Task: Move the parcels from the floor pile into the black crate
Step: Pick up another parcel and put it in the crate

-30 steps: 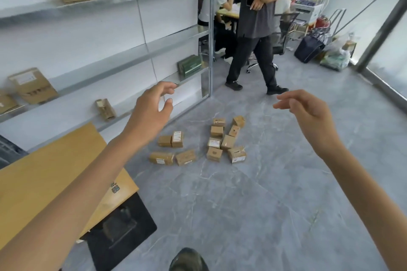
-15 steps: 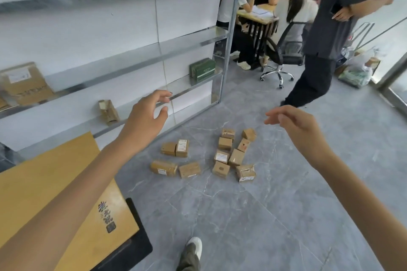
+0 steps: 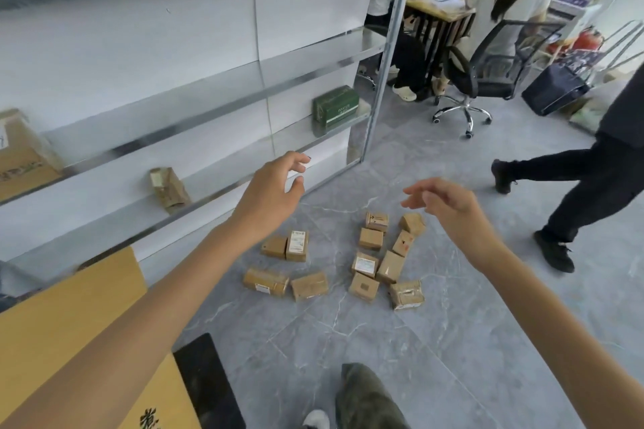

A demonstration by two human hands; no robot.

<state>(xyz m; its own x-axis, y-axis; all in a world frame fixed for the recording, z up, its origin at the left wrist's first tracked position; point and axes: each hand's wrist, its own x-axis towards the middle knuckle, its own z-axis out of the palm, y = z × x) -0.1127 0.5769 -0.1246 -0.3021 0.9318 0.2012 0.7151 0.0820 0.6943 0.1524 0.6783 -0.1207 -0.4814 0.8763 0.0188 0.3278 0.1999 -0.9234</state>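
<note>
Both hands are still held out, and the parcels [image 3: 390, 266] look nearer than a moment ago. The left hand [image 3: 268, 198] and right hand [image 3: 449, 205] hold nothing; each grip is loose, fingers apart. The parcels lie on the floor [image 3: 418, 341]. The black shape [image 3: 202, 373] down on the left may be the crate.

Lettering on the green box [image 3: 335, 110], parcel labels [image 3: 297, 243] and wooden board [image 3: 62, 317] is unreadable.
</note>
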